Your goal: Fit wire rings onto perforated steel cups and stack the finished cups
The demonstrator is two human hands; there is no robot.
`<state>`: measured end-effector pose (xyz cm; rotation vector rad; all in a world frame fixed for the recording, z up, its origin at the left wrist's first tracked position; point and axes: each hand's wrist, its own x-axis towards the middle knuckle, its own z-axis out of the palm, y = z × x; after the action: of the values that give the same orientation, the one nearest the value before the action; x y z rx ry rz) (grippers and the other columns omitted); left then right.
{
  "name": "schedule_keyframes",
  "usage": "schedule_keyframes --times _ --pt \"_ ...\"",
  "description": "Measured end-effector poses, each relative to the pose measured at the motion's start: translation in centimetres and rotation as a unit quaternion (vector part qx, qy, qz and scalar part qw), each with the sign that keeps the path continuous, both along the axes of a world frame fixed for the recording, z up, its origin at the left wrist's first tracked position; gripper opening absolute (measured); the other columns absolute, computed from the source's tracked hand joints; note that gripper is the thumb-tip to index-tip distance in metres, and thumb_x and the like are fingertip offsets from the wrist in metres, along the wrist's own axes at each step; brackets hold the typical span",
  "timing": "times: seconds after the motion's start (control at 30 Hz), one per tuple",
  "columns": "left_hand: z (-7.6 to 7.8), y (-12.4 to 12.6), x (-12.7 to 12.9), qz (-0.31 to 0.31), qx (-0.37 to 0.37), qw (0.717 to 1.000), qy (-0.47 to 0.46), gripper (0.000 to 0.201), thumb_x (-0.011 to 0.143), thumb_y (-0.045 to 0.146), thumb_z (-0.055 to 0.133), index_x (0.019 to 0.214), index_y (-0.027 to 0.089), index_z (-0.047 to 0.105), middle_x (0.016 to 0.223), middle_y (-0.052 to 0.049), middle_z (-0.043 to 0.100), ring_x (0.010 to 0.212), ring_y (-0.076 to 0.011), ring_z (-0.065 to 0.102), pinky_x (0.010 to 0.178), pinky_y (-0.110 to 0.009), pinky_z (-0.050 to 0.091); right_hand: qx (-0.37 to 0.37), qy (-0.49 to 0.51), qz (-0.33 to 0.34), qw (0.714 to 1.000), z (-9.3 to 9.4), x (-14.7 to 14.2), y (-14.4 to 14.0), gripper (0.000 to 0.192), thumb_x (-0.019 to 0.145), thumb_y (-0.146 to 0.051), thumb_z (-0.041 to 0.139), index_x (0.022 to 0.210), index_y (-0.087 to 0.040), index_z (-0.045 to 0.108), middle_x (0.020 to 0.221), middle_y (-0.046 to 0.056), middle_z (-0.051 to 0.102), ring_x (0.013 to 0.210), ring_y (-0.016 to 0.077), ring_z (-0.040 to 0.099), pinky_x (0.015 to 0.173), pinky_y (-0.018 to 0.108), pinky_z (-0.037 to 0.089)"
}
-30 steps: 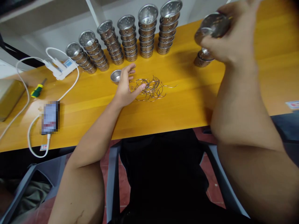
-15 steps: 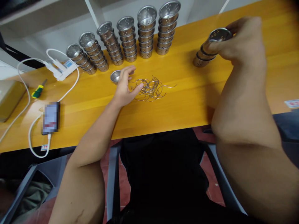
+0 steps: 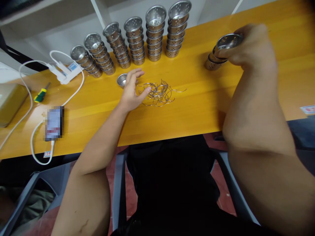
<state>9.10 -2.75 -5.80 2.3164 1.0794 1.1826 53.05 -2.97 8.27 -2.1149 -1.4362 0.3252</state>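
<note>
Perforated steel cup (image 3: 228,41), shiny, apparently topping a stack (image 3: 214,60).

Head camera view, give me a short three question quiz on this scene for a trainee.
1. True or false: the right hand grips the top cup of the short stack of perforated metal cups.
2. What does the left hand touch? A) wire pile B) screwdriver C) phone
3. How many cup stacks stand in the back row?

Key: 1 true; 2 A; 3 six.
</note>
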Motion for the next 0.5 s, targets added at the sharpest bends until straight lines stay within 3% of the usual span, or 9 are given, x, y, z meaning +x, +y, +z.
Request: schedule_keyframes --times 0.1,0.17,0.23,0.3,0.37,0.43,0.5 --pt "0.2 0.2 -0.3 0.01 0.012 1.0 -0.001 0.099 0.107 0.107 0.075 0.176 0.039 0.06 0.194 -0.019 0.061 0.185 -0.0471 0.06 0.154 -0.072 0.055 0.006 0.003 -0.01 1.0 -0.7 0.1 0.6 0.093 0.103 -0.015 0.115 0.186 0.002 0.076 0.174 0.031 0.082 0.166 0.0393 0.082 0.12 0.045 0.065" --pt "0.2 0.6 -0.6 0.018 0.027 0.999 -0.005 0.099 0.106 0.107 0.075 0.175 0.039 0.061 0.193 -0.018 0.062 0.186 -0.047 0.059 0.16 -0.074 0.047 0.034 -0.006 -0.019 0.999 -1.2 0.4 1.3 0.11 0.099 -0.009 0.117 0.195 0.002 0.065 0.192 0.033 0.066 0.179 0.0357 0.072 0.142 0.042 0.059" --pt "0.0 1.2 -1.0 0.04 0.036 0.998 -0.015 0.1 0.105 0.109 0.076 0.173 0.038 0.062 0.193 -0.018 0.062 0.189 -0.048 0.057 0.165 -0.076 0.038 0.114 -0.02 -0.015 0.993 -1.9 0.8 2.3 0.098 0.101 -0.001 0.11 0.189 0.004 0.066 0.195 0.033 0.059 0.181 0.0303 0.067 0.148 0.038 0.053" --pt "-0.2 1.9 -1.6 0.075 0.042 0.996 -0.029 0.103 0.103 0.112 0.075 0.172 0.037 0.061 0.196 -0.018 0.059 0.193 -0.0484 0.051 0.168 -0.077 0.032 0.239 -0.021 0.027 0.97 -2.7 0.9 3.3 0.069 0.109 0.001 0.099 0.174 0.002 0.075 0.184 0.029 0.069 0.169 0.0275 0.074 0.138 0.039 0.061" --pt "-0.3 2.6 -2.4 0.116 0.049 0.991 -0.041 0.103 0.104 0.112 0.073 0.172 0.037 0.059 0.2 -0.017 0.055 0.198 -0.0455 0.044 0.17 -0.077 0.029 0.338 -0.005 0.088 0.937 -3.5 0.3 4.0 0.048 0.112 0.006 0.089 0.158 -0.006 0.083 0.168 0.023 0.081 0.146 0.0266 0.083 0.118 0.042 0.069" --pt "-0.5 3.2 -3.5 0.159 0.05 0.985 -0.048 0.099 0.106 0.109 0.075 0.173 0.038 0.058 0.203 -0.015 0.052 0.201 -0.0405 0.038 0.171 -0.075 0.027 0.343 0.022 0.164 0.925 -4.3 -1.2 4.2 0.041 0.112 0.009 0.083 0.145 -0.015 0.086 0.153 0.016 0.089 0.122 0.0258 0.087 0.1 0.042 0.071" --pt "-1.2 3.8 -4.9 0.201 0.038 0.978 -0.048 0.098 0.105 0.104 0.083 0.173 0.038 0.057 0.203 -0.015 0.051 0.203 -0.0386 0.035 0.172 -0.074 0.026 0.26 0.044 0.259 0.929 -4.9 -3.2 3.6 0.038 0.112 0.004 0.086 0.138 -0.023 0.089 0.143 0.012 0.092 0.112 0.0266 0.087 0.098 0.044 0.071"
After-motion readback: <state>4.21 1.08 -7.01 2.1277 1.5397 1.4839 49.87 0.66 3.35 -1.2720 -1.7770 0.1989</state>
